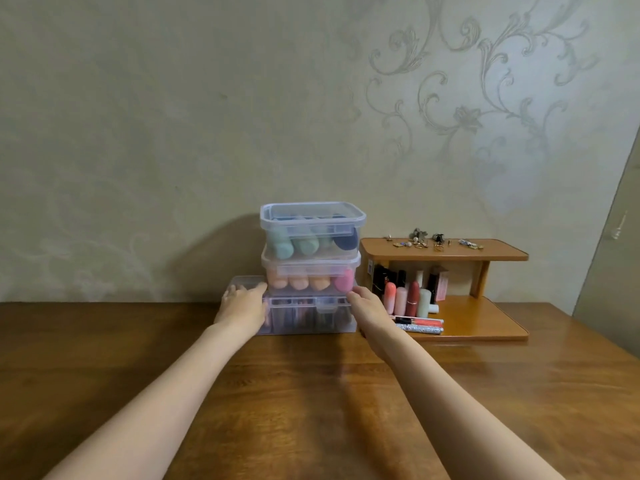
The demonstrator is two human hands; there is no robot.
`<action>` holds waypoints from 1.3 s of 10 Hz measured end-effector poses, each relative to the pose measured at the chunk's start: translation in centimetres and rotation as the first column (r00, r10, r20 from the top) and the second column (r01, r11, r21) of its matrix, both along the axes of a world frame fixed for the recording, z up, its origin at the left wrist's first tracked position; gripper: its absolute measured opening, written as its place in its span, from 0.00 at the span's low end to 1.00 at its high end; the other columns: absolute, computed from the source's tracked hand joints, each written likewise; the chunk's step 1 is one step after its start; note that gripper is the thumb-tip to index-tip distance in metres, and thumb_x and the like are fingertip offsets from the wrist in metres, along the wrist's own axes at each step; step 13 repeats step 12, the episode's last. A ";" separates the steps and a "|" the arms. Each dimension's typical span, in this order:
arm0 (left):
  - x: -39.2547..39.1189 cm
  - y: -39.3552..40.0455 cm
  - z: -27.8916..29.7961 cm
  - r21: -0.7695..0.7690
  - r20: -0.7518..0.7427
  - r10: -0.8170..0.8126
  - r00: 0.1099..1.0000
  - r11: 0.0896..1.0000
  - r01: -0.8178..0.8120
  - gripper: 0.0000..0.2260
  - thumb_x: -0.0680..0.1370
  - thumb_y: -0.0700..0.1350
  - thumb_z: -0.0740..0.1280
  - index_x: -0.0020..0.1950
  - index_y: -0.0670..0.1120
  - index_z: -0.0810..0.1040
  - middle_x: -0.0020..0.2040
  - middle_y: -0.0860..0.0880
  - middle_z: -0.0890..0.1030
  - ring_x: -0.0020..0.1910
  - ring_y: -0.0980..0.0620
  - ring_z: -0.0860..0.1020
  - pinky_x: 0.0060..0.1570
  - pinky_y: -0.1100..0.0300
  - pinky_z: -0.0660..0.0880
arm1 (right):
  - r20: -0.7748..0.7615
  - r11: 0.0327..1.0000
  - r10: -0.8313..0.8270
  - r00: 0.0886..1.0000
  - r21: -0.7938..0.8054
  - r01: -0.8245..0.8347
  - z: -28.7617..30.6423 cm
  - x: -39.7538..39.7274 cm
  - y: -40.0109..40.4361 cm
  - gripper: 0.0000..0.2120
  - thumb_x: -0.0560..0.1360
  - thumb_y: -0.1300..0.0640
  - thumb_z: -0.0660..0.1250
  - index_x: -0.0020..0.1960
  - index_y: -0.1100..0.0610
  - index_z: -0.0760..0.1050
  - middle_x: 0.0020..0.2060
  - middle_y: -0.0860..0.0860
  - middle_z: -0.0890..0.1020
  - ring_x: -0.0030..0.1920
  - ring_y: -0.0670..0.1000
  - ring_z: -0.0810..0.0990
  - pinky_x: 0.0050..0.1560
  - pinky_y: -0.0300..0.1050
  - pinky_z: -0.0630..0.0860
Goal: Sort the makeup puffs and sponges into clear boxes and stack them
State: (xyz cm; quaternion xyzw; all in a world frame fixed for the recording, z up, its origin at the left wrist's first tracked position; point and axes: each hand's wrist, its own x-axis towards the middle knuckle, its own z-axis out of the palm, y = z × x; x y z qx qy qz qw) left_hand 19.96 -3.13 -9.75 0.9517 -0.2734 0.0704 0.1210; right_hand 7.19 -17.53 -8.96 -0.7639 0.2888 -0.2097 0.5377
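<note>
Three clear boxes stand stacked against the wall. The top box point(312, 230) holds green sponges and a dark blue puff. The middle box point(310, 277) holds orange sponges and a pink one. The bottom box point(311, 317) is wider, with a front latch and dark items inside. My left hand point(242, 306) lies with fingers extended against the left side of the stack, at the join of middle and bottom box. My right hand point(369, 306) touches the right side the same way.
A wooden two-level shelf point(485, 254) stands right of the stack, with jewellery on top and lipsticks and tubes point(408, 299) below. The boxes sit on a brown wooden table point(311, 393). A patterned wall rises directly behind.
</note>
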 end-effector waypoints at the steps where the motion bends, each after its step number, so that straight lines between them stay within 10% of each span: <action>1: 0.5 -1.1 0.0 0.019 0.017 -0.003 1.000 1.000 0.003 0.20 0.82 0.45 0.54 0.75 0.48 0.59 0.73 0.35 0.62 0.75 0.37 0.57 0.74 0.47 0.57 | 0.015 1.000 0.014 1.000 -0.009 -0.014 0.0 0.1 -0.6 0.22 0.81 0.60 0.52 0.74 0.60 0.59 0.71 0.57 0.67 0.71 0.55 0.66 0.67 0.47 0.64; 3: 1.1 -2.0 0.3 -0.016 -0.075 -0.021 0.997 1.000 0.020 0.21 0.82 0.47 0.55 0.75 0.48 0.58 0.75 0.38 0.60 0.76 0.39 0.55 0.75 0.47 0.54 | 0.012 0.992 0.010 1.000 -0.127 -0.008 -0.3 0.1 -1.9 0.23 0.79 0.64 0.55 0.74 0.60 0.59 0.71 0.57 0.66 0.72 0.55 0.63 0.68 0.46 0.64; 4: 0.5 -1.8 1.7 -0.413 -0.202 -0.134 0.970 0.910 0.039 0.29 0.79 0.53 0.61 0.76 0.46 0.55 0.76 0.43 0.60 0.75 0.42 0.59 0.72 0.46 0.60 | 0.128 0.885 -0.170 0.977 -0.417 0.209 -0.5 0.9 -1.7 0.19 0.78 0.62 0.59 0.69 0.59 0.66 0.68 0.57 0.67 0.68 0.56 0.67 0.66 0.46 0.66; 6: -0.1 -2.9 4.8 -0.848 -0.240 -0.360 0.902 0.529 -0.014 0.28 0.78 0.48 0.65 0.75 0.51 0.57 0.75 0.44 0.62 0.72 0.45 0.64 0.67 0.47 0.67 | 0.344 0.724 -0.084 0.935 -0.623 0.294 1.2 1.3 -1.5 0.26 0.75 0.62 0.64 0.70 0.57 0.61 0.69 0.56 0.63 0.68 0.54 0.64 0.65 0.45 0.68; 13: -1.0 -2.0 5.5 -0.724 -0.132 -0.299 0.945 0.680 0.114 0.28 0.79 0.41 0.62 0.76 0.46 0.54 0.73 0.43 0.65 0.67 0.46 0.70 0.59 0.57 0.68 | 0.197 0.742 -0.063 0.978 -0.646 0.178 4.0 1.0 -2.6 0.21 0.73 0.65 0.66 0.64 0.61 0.65 0.63 0.58 0.67 0.61 0.54 0.69 0.58 0.38 0.67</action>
